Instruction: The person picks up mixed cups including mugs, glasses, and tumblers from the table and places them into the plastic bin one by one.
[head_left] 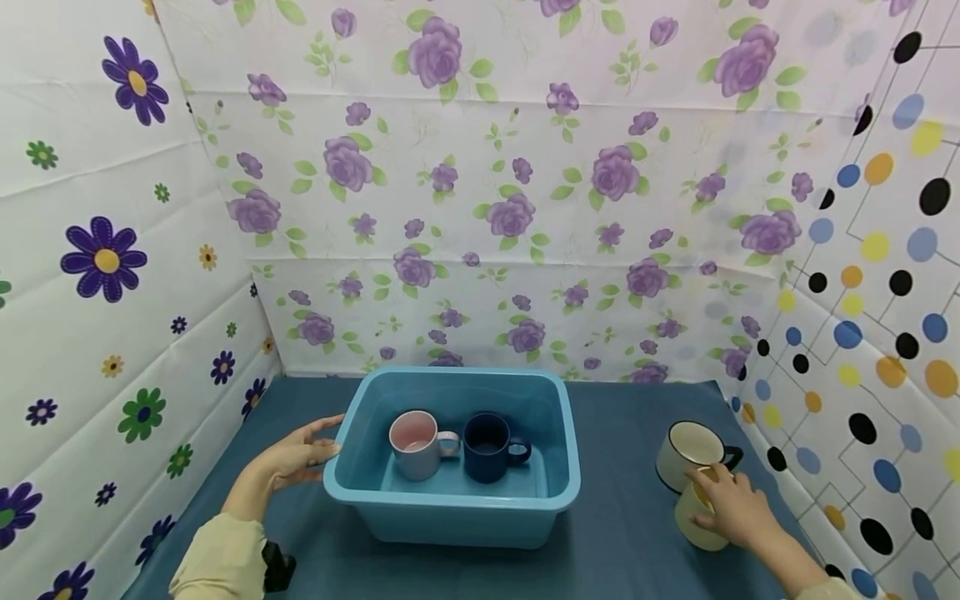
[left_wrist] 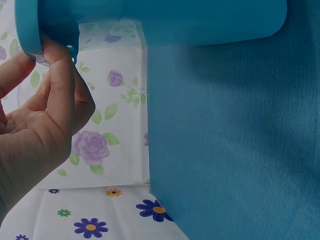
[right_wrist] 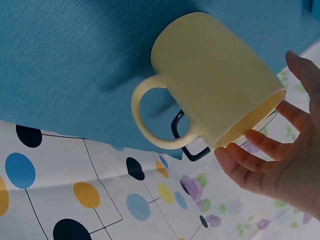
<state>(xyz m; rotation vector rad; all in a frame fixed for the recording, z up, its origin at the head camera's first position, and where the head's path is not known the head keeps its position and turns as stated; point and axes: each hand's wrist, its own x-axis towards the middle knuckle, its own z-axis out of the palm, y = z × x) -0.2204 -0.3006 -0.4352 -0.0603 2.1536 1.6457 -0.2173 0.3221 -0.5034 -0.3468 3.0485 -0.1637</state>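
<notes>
A light-blue plastic basin (head_left: 453,502) stands in the middle of the table. Inside it are a mug with a pink interior (head_left: 417,457) and a dark-blue mug (head_left: 486,457), both upright, handles to the right. At the basin's left side, my left hand (head_left: 296,457) holds the rim with its fingertips, seen close in the left wrist view. To the right, my right hand (head_left: 731,504) reaches over a pale-yellow mug (right_wrist: 215,75), fingers at its rim and thumb spread away from them. Just behind that mug stands a white mug (head_left: 678,458) with a dark rim and black handle.
A dark-blue cloth (head_left: 615,533) covers the table. Patterned sheets surround it: purple roses behind (head_left: 510,217), flowers on the left (head_left: 105,258), coloured dots on the right (head_left: 862,429). The white mug stands near the right sheet.
</notes>
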